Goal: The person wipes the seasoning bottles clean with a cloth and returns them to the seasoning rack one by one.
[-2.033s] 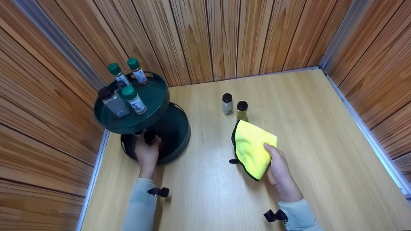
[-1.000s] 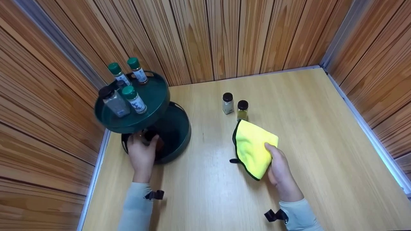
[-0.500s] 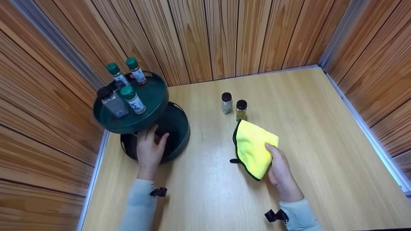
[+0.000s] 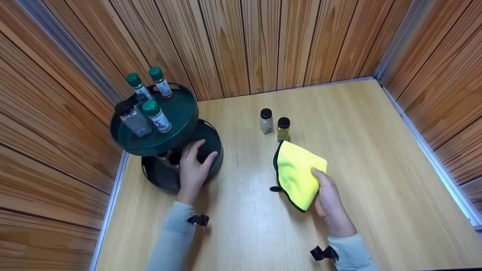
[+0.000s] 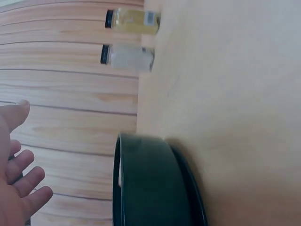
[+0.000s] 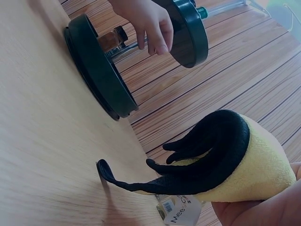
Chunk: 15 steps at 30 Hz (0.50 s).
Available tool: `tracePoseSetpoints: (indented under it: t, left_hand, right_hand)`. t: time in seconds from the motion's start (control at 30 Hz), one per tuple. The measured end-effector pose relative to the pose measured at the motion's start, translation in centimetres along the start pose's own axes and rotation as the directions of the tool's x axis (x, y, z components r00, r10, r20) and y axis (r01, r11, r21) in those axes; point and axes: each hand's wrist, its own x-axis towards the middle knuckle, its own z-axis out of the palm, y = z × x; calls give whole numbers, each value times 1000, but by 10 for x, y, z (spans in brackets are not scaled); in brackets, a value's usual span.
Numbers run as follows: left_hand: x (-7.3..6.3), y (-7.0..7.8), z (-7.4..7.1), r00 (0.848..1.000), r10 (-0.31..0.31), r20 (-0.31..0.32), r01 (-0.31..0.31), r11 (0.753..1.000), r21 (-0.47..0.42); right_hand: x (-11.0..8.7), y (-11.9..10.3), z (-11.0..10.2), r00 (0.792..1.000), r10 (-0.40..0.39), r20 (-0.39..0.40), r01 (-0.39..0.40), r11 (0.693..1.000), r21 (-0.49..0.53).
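Observation:
My left hand (image 4: 194,171) hovers over the right part of the lower tier (image 4: 162,181) of a dark green two-tier rack, fingers spread and holding nothing. Just left of it, a black-capped spice jar (image 4: 174,158) stands on that tier; the right wrist view shows the jar (image 6: 110,41) with reddish-brown contents. A second jar beside it is mostly hidden under the upper tier (image 4: 182,113). My right hand (image 4: 331,205) grips a folded yellow cloth (image 4: 299,175) with black edging, thumb on top, above the table. In the right wrist view the cloth (image 6: 265,160) shows its folded layers.
Behind the cloth stand two black-capped jars, one with pale contents (image 4: 266,122) and one yellow-green (image 4: 283,130). On the upper tier are green-capped shakers (image 4: 160,122) and a larger dark-capped jar (image 4: 137,122). Wood-panel walls (image 4: 263,45) enclose the table (image 4: 241,233).
My left hand has let go of the black-capped jar on the lower tier, spread its fingers and moved right, uncovering the jar. The right hand and cloth have stayed put.

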Motion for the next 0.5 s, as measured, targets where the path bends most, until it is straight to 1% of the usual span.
tracePoseSetpoints:
  t: [0.1,0.2,0.33,0.4,0.5]
  left_hand:
    - [4,7,10,999,-28,16,28,999,-31]
    - [8,15,20,999,-35,35,36,998,-56]
    - [13,24,34,995,-69,77,74,995,-66]
    - [14,28,40,988,-107,109,115,991,-73]
    - [17,33,50,973,-167,157,182,979,-88]
  right_hand:
    - [0,0,-1,1000,-3,3,3,1000,4]
    - [0,0,-2,1000,-6,-1,6,1000,9]
    - [-1,-1,-2,1000,-3,-6,3,1000,13]
    - [-1,-2,-3,1000,-2,-5,2,1000,11]
    - [-1,-2,-5,1000,-3,-3,3,1000,9]
